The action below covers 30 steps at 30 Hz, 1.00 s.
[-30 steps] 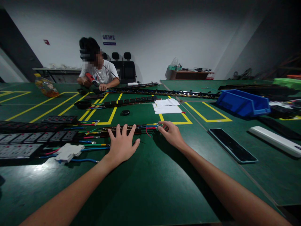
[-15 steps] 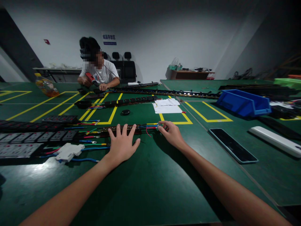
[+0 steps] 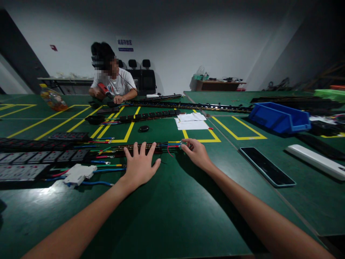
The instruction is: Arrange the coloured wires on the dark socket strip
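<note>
My left hand (image 3: 138, 163) is open, fingers spread, its fingertips over a dark narrow strip (image 3: 159, 148) with brass-coloured lines along it. From the strip's right end come blue, yellow-green and red wires (image 3: 174, 144). My right hand (image 3: 196, 153) is closed in a pinch at the tips of these wires; the exact tip it grips is partly hidden by the fingers. A thin red wire (image 3: 169, 151) curls loose below them. Left of my left hand lie several socket strips (image 3: 45, 157) with lugged wires and a white plastic connector (image 3: 80, 174).
A co-worker (image 3: 114, 82) across the green table holds a red power drill (image 3: 105, 90) near a long black strip (image 3: 194, 106). White papers (image 3: 190, 122), a black round object (image 3: 143, 128), a blue bin (image 3: 280, 118), a phone (image 3: 266, 166), a white bar (image 3: 318, 160) and a bottle (image 3: 54, 98) lie around.
</note>
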Each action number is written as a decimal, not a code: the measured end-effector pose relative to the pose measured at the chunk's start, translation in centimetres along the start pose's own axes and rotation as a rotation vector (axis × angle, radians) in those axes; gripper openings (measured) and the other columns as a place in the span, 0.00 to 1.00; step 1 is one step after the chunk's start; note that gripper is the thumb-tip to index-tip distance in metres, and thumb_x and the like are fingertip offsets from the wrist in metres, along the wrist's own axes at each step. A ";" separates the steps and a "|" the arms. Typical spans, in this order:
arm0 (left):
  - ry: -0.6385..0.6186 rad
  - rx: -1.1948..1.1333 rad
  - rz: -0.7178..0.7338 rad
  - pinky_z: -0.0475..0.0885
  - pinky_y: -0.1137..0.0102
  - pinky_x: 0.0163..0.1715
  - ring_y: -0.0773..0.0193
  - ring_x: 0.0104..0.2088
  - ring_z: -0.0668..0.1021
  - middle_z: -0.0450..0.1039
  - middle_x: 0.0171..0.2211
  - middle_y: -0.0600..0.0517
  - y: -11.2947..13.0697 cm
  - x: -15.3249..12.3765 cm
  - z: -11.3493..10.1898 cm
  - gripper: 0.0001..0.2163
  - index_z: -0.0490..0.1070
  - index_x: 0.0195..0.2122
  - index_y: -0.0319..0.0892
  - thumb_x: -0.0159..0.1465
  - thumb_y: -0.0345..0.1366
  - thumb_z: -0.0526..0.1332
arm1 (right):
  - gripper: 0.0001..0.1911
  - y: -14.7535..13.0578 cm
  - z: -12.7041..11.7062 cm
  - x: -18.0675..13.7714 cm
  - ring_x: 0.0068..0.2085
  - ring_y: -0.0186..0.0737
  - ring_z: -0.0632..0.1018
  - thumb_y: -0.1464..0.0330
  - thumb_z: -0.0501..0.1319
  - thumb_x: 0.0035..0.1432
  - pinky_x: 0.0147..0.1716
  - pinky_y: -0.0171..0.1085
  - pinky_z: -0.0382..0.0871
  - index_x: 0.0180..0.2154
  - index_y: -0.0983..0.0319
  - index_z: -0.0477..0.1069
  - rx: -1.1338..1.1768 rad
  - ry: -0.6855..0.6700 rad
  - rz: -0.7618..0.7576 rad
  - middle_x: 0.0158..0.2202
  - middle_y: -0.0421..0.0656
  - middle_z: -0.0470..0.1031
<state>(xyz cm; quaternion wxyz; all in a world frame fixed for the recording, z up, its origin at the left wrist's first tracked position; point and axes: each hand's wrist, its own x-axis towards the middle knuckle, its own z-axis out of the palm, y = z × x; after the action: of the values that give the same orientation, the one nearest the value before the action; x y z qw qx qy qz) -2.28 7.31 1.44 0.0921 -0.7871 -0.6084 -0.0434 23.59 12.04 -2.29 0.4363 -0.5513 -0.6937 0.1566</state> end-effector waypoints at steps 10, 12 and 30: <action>-0.013 0.004 0.004 0.48 0.25 0.61 0.28 0.70 0.57 0.56 0.72 0.38 0.0 0.0 -0.1 0.34 0.49 0.75 0.51 0.71 0.59 0.42 | 0.19 -0.1 0.0 -0.1 0.30 0.40 0.72 0.57 0.60 0.61 0.31 0.39 0.66 0.46 0.63 0.79 0.011 -0.005 0.010 0.31 0.43 0.74; -0.013 0.001 0.005 0.48 0.25 0.61 0.28 0.70 0.57 0.55 0.72 0.38 -0.1 0.0 0.0 0.34 0.49 0.75 0.51 0.70 0.59 0.42 | 0.19 0.0 0.0 -0.1 0.30 0.40 0.72 0.57 0.60 0.61 0.31 0.39 0.66 0.47 0.63 0.79 0.014 -0.005 0.008 0.31 0.43 0.74; -0.018 -0.001 0.004 0.48 0.25 0.61 0.28 0.70 0.56 0.55 0.72 0.38 -0.2 0.2 0.1 0.34 0.49 0.75 0.51 0.71 0.58 0.42 | 0.19 0.5 -0.1 0.3 0.31 0.40 0.73 0.60 0.60 0.60 0.35 0.40 0.68 0.45 0.64 0.82 0.059 0.027 -0.001 0.35 0.47 0.80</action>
<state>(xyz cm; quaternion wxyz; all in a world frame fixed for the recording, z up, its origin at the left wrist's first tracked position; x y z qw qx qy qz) -2.43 7.52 1.39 0.0863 -0.7886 -0.6078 -0.0362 24.01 12.42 -2.43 0.4619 -0.5399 -0.6830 0.1694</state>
